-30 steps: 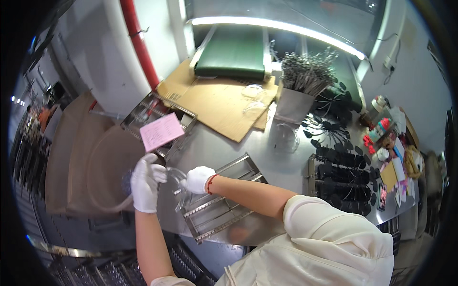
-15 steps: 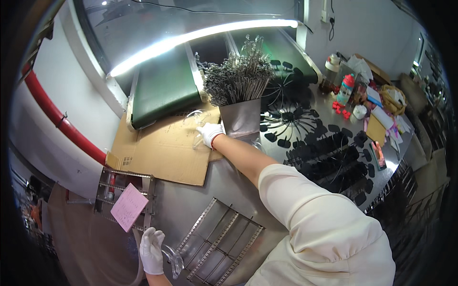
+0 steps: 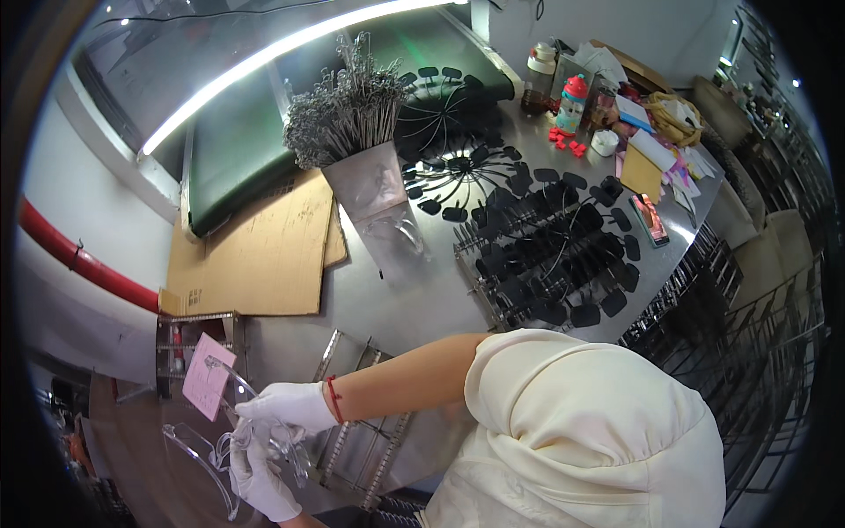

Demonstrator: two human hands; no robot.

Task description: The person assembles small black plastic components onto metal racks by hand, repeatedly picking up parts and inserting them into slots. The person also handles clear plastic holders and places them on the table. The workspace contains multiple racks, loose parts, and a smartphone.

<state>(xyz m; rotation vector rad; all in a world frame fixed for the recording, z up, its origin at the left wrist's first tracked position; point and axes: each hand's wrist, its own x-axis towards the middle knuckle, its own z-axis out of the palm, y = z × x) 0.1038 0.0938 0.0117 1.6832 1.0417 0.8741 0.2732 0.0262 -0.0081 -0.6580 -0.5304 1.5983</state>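
My right hand [image 3: 286, 405], in a white glove, has come in beside my left hand at the lower left. My gloved left hand [image 3: 257, 482] is just below it, fingers curled upward. Both hands are closed on clear curved plastic pieces [image 3: 204, 459], which stick out on either side of the fingers. Where one piece ends and another begins is hard to make out. A pink paper sheet [image 3: 204, 385] stands behind the hands. Under my right forearm lies a metal rack [image 3: 365, 449] with notched bars, partly hidden by the arm.
A metal holder [image 3: 371, 180] full of thin hooked wires [image 3: 348, 110] stands on the steel table. Flat cardboard [image 3: 255, 251] lies left of it. Black oval pads on wires [image 3: 550, 251] spread to the right, near bottles [image 3: 572, 101] and a phone [image 3: 650, 220]. Another rack [image 3: 172, 352] is by the pink sheet.
My right hand has left the cardboard beside the metal holder and drawn back to my left hand, now with clear plastic in it. The whole view has shifted toward the right.
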